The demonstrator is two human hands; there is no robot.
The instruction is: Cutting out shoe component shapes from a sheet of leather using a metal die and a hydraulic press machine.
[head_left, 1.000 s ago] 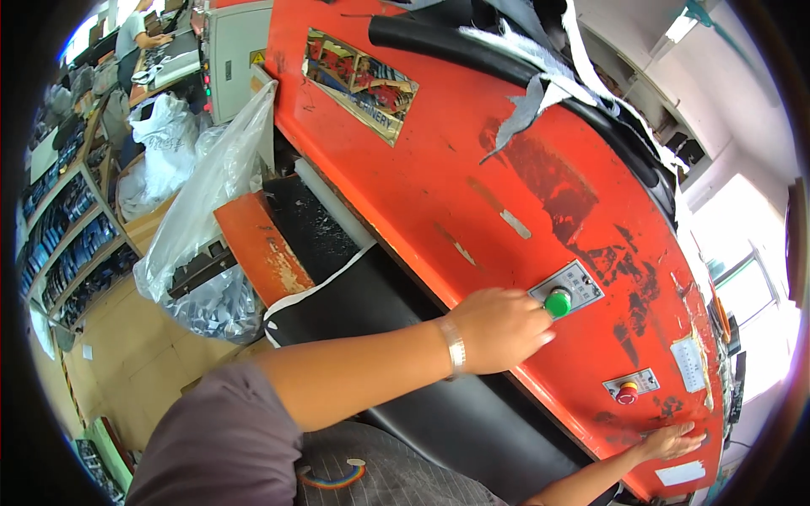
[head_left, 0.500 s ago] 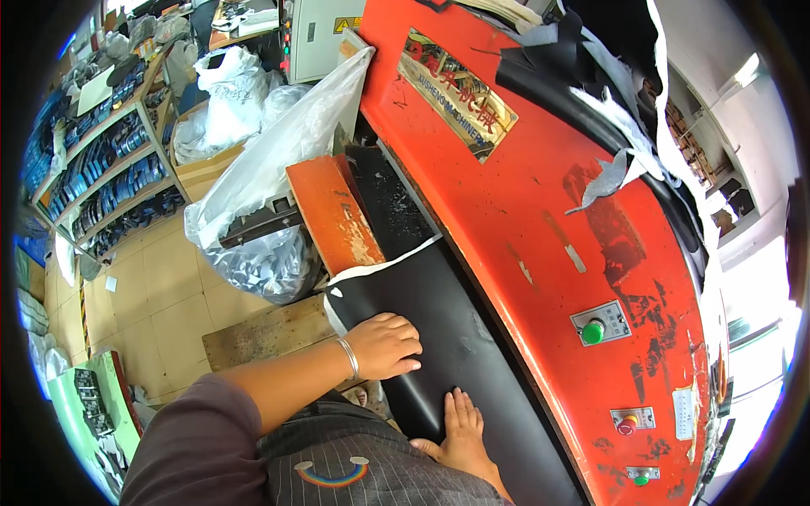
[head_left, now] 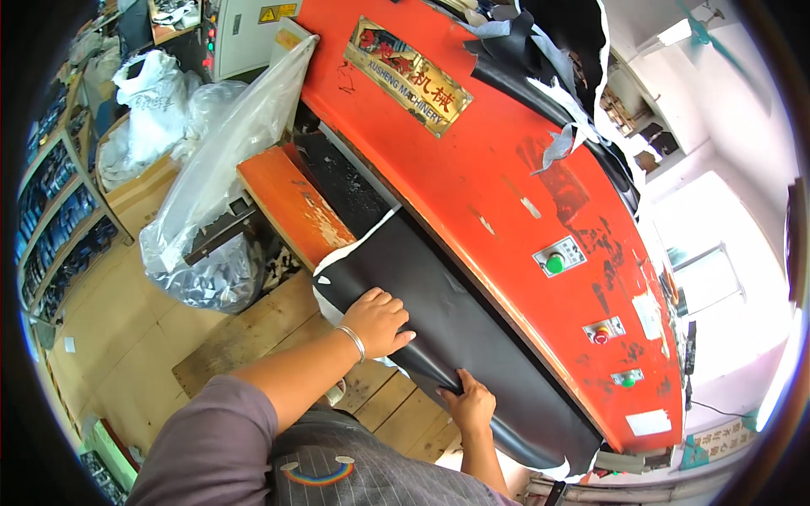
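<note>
A black leather-like sheet (head_left: pixel 447 295) with a white backing at its edges lies along the bed of a red machine (head_left: pixel 472 194). On the near edge of the sheet, toward its far left end, my left hand (head_left: pixel 377 322) is closed, fingers bent together against the material. My right hand (head_left: pixel 472 403) pinches the sheet's near edge further right, thumb and fingers drawn together where the material folds up slightly. Fingertips of both hands are partly hidden. At the right end the sheet's white-edged corner (head_left: pixel 553 469) hangs over the near side.
Green and red push buttons (head_left: pixel 554 264) sit on the machine's front. An orange block (head_left: pixel 295 207) adjoins the sheet's left end. Clear plastic bags (head_left: pixel 211 274) hang beside it. Wooden boards (head_left: pixel 253 337) lie below, and a loaded shelf rack (head_left: pixel 76 181) stands at left.
My right hand has gone from lying flat on the sheet to gripping its near edge. The left hand stays on the sheet. The view has swung right, showing the sheet's right end.
</note>
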